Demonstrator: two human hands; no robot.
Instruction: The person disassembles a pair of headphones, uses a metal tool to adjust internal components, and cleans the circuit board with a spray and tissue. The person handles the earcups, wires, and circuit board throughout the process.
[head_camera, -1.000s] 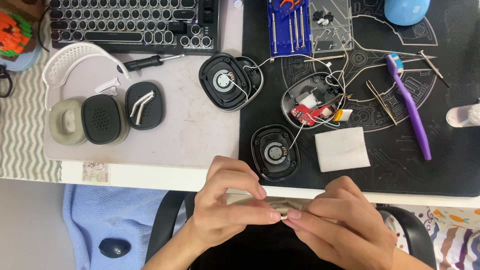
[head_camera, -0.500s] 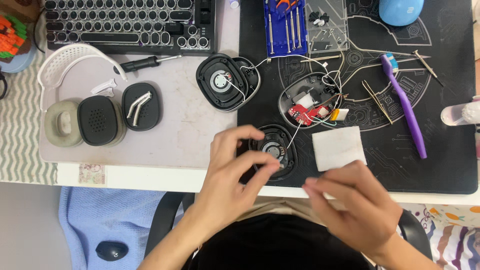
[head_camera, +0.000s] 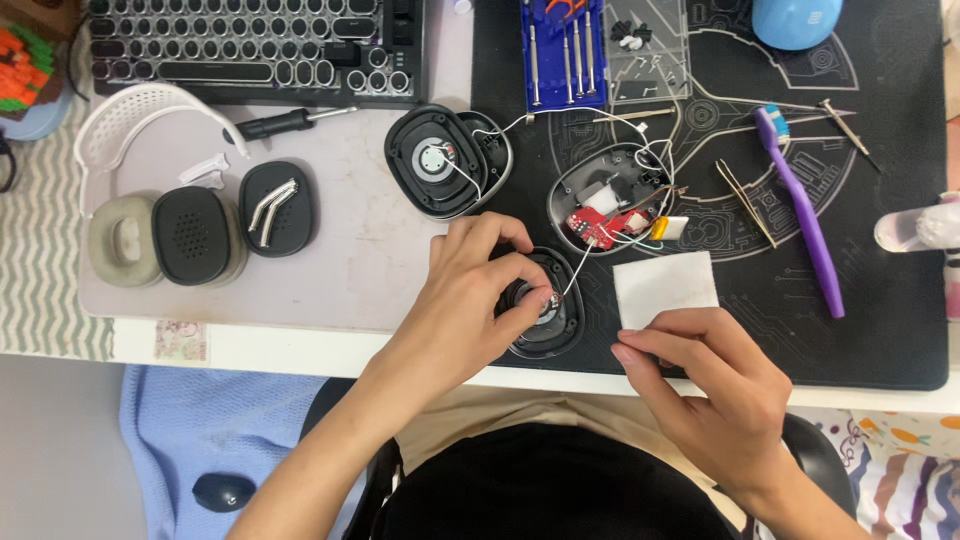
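Speaker driver (head_camera: 545, 305) half-hidden under left hand (head_camera: 470, 290)

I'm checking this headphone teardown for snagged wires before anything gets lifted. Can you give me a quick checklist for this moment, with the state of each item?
1. Left hand grips the lower black oval speaker cup: ok, fingers rest on its driver.
2. Thin white wire from that cup to the open grey earcup shell with the red circuit board: not ok for lifting, it is attached.
3. Right hand free: cannot tell, fingertips touch the white square pad.
4. Upper black speaker cup lies apart from the left hand: ok.
5. Purple toothbrush out of both hands' way: ok.
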